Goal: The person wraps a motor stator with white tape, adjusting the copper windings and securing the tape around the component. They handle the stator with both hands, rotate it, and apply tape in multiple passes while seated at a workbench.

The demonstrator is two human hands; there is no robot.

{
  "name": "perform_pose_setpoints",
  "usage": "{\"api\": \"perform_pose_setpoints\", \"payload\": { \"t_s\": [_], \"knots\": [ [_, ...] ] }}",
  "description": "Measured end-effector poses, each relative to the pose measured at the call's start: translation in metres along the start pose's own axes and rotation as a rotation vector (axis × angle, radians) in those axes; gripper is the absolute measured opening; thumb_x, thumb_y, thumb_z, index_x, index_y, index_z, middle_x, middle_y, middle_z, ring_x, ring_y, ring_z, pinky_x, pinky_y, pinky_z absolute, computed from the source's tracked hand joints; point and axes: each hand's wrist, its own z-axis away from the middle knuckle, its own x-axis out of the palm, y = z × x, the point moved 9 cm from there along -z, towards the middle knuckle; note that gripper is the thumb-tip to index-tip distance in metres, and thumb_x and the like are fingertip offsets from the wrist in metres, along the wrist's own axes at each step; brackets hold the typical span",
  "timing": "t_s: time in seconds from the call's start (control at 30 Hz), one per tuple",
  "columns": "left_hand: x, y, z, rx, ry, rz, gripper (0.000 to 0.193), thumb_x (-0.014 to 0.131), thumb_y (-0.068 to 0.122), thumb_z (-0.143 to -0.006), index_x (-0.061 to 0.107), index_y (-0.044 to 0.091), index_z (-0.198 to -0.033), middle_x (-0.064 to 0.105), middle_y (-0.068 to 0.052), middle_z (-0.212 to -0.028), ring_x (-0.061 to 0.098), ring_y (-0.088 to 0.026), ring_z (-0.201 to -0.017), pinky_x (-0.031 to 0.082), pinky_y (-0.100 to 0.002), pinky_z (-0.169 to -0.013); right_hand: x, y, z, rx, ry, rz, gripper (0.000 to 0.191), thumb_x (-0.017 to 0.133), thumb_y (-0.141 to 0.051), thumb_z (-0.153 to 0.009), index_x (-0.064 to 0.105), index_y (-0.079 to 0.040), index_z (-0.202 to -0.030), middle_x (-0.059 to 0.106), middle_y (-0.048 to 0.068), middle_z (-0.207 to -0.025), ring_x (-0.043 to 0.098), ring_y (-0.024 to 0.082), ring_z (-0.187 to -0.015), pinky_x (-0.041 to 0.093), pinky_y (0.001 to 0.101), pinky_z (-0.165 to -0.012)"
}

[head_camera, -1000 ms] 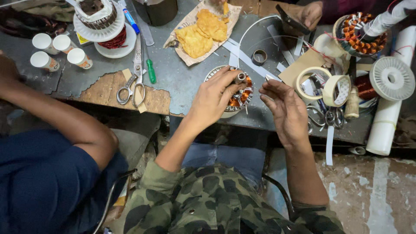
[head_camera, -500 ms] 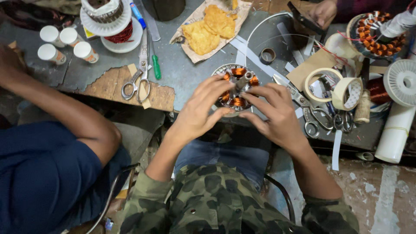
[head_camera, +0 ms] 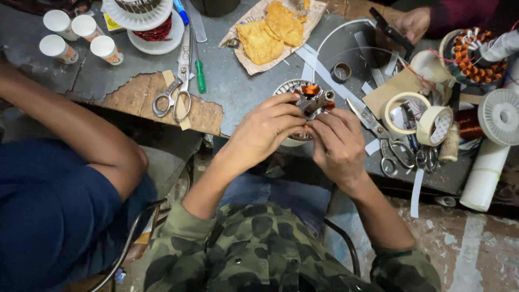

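Both hands clasp a copper-wound motor stator at the workbench edge.
Workbench [head_camera: 243, 92] under the grip; stator [head_camera: 308, 100] clamped between left hand [head_camera: 265, 132] and right hand [head_camera: 338, 143]; a slip could snag copper windings or knock scissors [head_camera: 386, 138] just right.
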Motion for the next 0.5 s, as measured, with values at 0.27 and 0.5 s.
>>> {"api": "perform_pose_setpoints", "payload": {
  "t_s": [0.27,0.5],
  "knots": [
    [-0.011,-0.021,0.002,-0.168,0.151,0.292,0.019,0.076,0.013,-0.093,0.078,0.006,-0.111,0.076,-0.009,-0.114,0.066,-0.026,-0.125,0.05,-0.038,-0.108,-0.023,0.015,0.004,0.175,0.025,-0.125,0.034,0.087,-0.005,-0.083,0.074,-0.004,-0.114,0.071,0.012,-0.115,0.066,0.032,-0.109,0.053,0.0405,-0.097],
    [-0.005,-0.061,0.003,-0.478,0.32,0.678,0.019,0.075,0.01,-0.098,0.077,0.001,-0.115,0.076,-0.005,-0.101,0.068,-0.009,-0.092,0.055,-0.026,-0.083,-0.033,0.037,0.023,0.357,0.099,-0.269,0.022,0.083,-0.001,-0.092,0.075,-0.003,-0.112,0.074,0.012,-0.111,0.072,0.025,-0.104,0.056,0.0351,-0.093]
  ]
}}
